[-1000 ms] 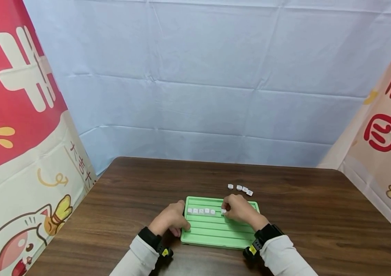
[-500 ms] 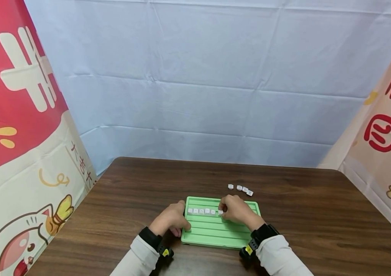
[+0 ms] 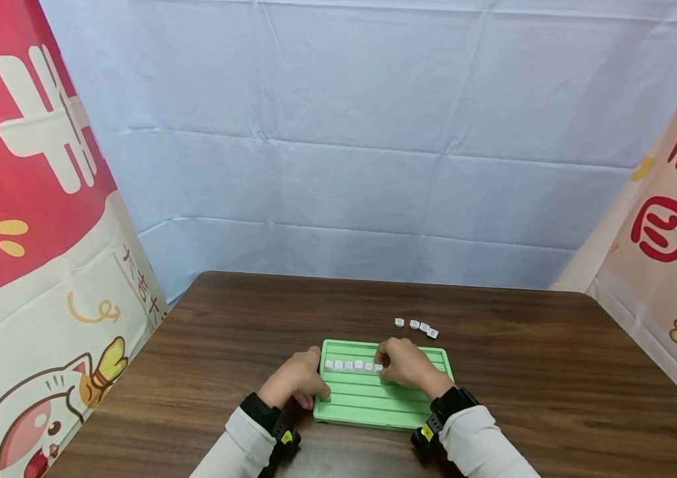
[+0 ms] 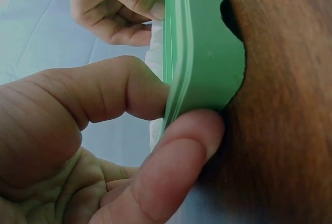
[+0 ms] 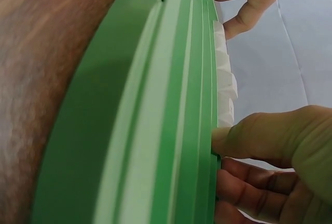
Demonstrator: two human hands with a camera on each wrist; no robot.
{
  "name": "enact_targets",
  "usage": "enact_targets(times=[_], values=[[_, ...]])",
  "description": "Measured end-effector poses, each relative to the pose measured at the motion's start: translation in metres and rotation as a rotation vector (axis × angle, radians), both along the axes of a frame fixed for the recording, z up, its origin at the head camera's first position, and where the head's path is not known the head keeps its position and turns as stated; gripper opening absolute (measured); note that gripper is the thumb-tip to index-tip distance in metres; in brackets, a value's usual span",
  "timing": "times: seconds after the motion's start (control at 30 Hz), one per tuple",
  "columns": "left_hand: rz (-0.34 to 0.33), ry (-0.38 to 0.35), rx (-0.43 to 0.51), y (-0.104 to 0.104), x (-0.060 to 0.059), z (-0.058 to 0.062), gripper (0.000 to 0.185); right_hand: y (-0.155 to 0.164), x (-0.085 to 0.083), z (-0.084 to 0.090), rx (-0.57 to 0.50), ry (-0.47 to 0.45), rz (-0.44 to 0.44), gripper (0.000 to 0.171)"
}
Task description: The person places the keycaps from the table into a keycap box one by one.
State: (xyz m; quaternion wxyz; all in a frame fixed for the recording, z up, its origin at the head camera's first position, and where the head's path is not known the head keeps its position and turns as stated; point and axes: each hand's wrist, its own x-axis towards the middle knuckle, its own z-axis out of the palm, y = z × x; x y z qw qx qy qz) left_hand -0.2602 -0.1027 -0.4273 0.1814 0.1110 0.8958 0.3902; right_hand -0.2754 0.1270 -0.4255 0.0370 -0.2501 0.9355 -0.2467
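Since a second ago the right hand has slid leftward along the green tray, carrying its white tile from a clear gap up against the end of the row of tiles; the left hand has not shifted. Nearest, the left hand clamps the tray's left edge between thumb and fingers (the wrist view shows the pinch plainly). The right fingertips pinch the tile in the second groove, touching the row's last tile. The step looks like seating this tile; next would call for letting go and reaching beyond the tray to the four loose tiles on the wooden table
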Motion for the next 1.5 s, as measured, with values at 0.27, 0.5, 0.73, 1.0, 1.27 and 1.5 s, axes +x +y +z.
enact_targets(times=[0.27,0.5,0.73,1.0,1.27,1.5], values=[[0.007,0.004,0.005,0.002,0.000,0.001,0.058,-0.001,-0.002,0.001,0.008,-0.013,-0.020,0.013],[0.002,0.003,0.000,0.002,0.000,0.002,0.055,-0.001,-0.002,0.002,0.003,-0.036,-0.018,0.014],[-0.003,0.007,-0.002,0.001,-0.001,0.001,0.051,-0.002,-0.003,0.002,0.006,-0.048,-0.015,0.014],[-0.004,0.007,-0.005,0.001,-0.001,0.000,0.053,-0.002,-0.003,0.002,0.019,-0.047,-0.023,0.017],[-0.003,0.000,-0.005,0.001,-0.002,-0.001,0.053,0.000,-0.002,0.011,0.095,-0.052,-0.033,0.028],[0.005,-0.005,0.009,0.001,-0.002,-0.001,0.051,0.003,-0.002,0.025,0.116,-0.021,-0.045,0.047]])
